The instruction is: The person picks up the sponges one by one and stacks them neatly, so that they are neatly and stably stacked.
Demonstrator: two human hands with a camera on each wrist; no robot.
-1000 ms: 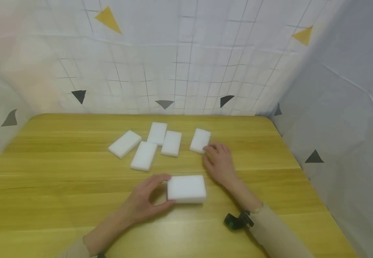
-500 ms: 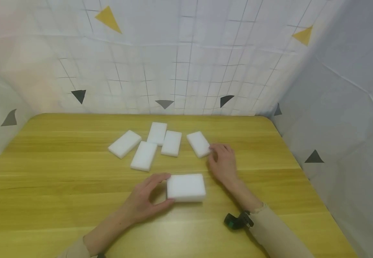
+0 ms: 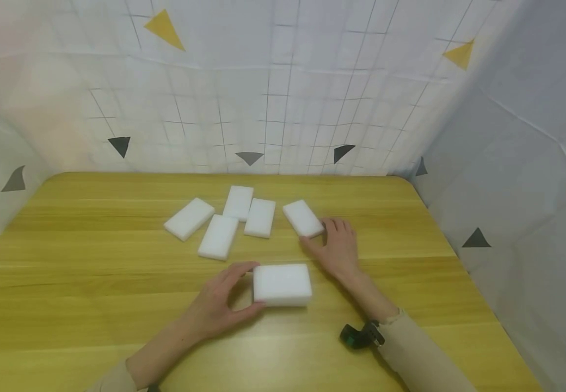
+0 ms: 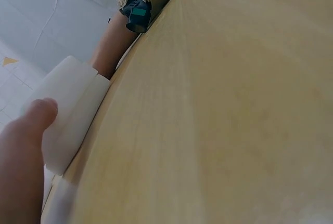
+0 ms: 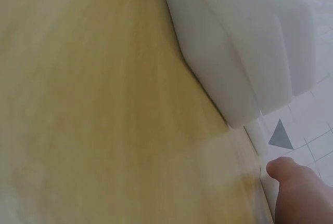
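**Two hands, two sponges on a yellow tabletop**

Holding the nearest white sponge [image 3: 282, 285] from its left end, the left hand [image 3: 219, 307] curls forefinger over the far corner and thumb along the near edge, so it pinches the block where it lies flat on the tabletop [image 3: 92, 272]. That sponge's long axis runs left to right across the person's front. In the left wrist view the thumb [image 4: 36, 125] presses against the sponge's side, which shows as a thick white slab.

Farther out and to the right, the right hand [image 3: 339, 247] lies palm down with fingers nearly straight, fingertips touching the near right end of a smaller-looking sponge [image 3: 303, 219]. Its thumb reaches toward the sponge's near corner; whether it actually pinches cannot be told. This sponge lies slanted, its long axis running from far left to near right, pointing at the right hand. The right hand is plainly the nearer of the two to it.

Four more sponges [image 3: 238, 202] lie in a loose cluster to the left of that one, near each other, well away from either hand. A patterned white sheet [image 3: 283, 98] walls in the tabletop.
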